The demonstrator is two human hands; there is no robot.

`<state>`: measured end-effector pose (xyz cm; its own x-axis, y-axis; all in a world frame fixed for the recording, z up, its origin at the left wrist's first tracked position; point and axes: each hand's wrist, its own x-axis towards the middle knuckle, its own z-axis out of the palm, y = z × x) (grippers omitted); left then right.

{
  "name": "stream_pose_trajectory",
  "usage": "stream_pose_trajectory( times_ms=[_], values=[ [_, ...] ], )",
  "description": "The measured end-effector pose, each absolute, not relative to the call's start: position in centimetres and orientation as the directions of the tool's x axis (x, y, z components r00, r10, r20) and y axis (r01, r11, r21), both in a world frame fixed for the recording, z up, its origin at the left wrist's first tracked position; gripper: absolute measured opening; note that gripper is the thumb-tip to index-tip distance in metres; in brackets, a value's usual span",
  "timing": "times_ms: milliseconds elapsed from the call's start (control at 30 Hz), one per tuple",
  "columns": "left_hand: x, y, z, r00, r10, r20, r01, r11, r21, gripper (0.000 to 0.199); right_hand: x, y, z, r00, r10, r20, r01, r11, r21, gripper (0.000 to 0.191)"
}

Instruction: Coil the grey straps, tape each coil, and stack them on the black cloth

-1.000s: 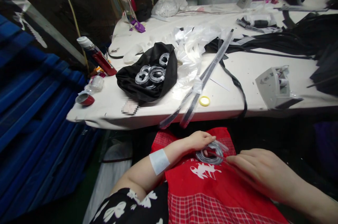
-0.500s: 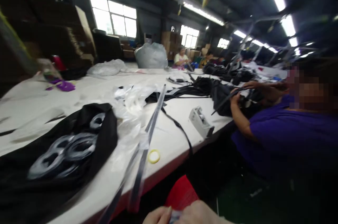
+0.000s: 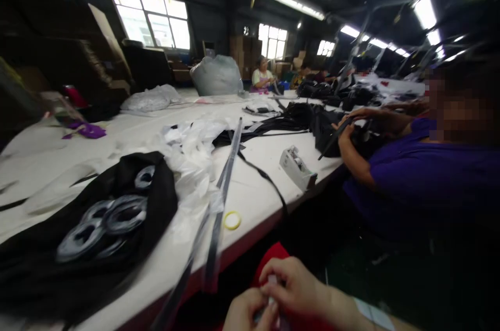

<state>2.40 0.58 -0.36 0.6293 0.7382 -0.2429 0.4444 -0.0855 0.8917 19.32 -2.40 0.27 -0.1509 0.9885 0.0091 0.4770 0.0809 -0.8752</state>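
Observation:
Both of my hands are low in the view, close together over red cloth (image 3: 276, 252). My left hand (image 3: 250, 310) pinches a small pale, shiny item (image 3: 272, 283) whose kind I cannot make out. The fingers of my right hand (image 3: 299, 284) close round the same item from the right. Beside them on the white table (image 3: 258, 206) lie a yellow ring (image 3: 232, 220) and long dark strips in clear plastic (image 3: 224, 185). Black cloth (image 3: 156, 201) with several wrapped rings (image 3: 125, 214) on it is at the left.
A tape dispenser (image 3: 297, 168) stands at the table's edge. Crumpled clear plastic (image 3: 195, 154) lies mid-table. On the right a person in purple (image 3: 429, 175) handles black straps (image 3: 332, 136). Another person (image 3: 262, 76) is across the table, near a large grey bag (image 3: 217, 76).
My hands have come up further into view, with the right wrist and the pale item now showing. The person's hands on the right have shifted slightly on the black straps.

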Motion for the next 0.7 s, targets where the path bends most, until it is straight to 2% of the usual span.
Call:
stream_pose_trajectory(
  times_ms=[67, 167, 300, 367, 467, 600, 700],
  values=[
    [1.7, -0.8, 0.9, 0.624, 0.757, -0.194, 0.435, -0.131, 0.891, 0.038, 19.9, -2.6, 1.6, -0.187, 0.982, 0.032, 0.439, 0.113, -0.891, 0.018],
    [1.5, -1.3, 1.8, 0.627, 0.768, -0.127, 0.429, -0.204, 0.880, 0.035, 21.1, -2.1, 1.4, -0.165, 0.985, 0.050, 0.400, 0.113, -0.910, 0.030],
    [1.1, -0.8, 1.1, 0.579, 0.800, -0.157, 0.403, -0.113, 0.908, 0.035, 21.7, -2.5, -0.4, -0.317, 0.946, -0.063, 0.428, 0.084, -0.900, 0.031],
    [0.8, -0.9, 0.7, 0.558, 0.817, -0.149, 0.396, -0.104, 0.912, 0.036, 21.6, -3.4, -0.7, -0.325, 0.941, -0.094, 0.437, 0.061, -0.897, 0.031],
    [0.8, -1.1, 0.3, 0.498, 0.856, -0.139, 0.372, -0.066, 0.926, 0.034, 21.5, -4.7, -0.6, -0.304, 0.952, -0.049, 0.439, 0.094, -0.894, 0.029],
    [1.0, -1.4, 0.7, 0.453, 0.872, -0.187, 0.300, 0.049, 0.953, 0.027, 22.2, -5.2, 0.0, -0.407, 0.914, 0.009, 0.447, 0.208, -0.870, 0.024],
    [1.1, -1.8, 1.6, 0.537, 0.842, -0.057, 0.251, -0.095, 0.963, 0.024, 23.0, -4.3, 0.2, -0.465, 0.880, -0.094, 0.391, 0.109, -0.914, 0.034]
  ],
)
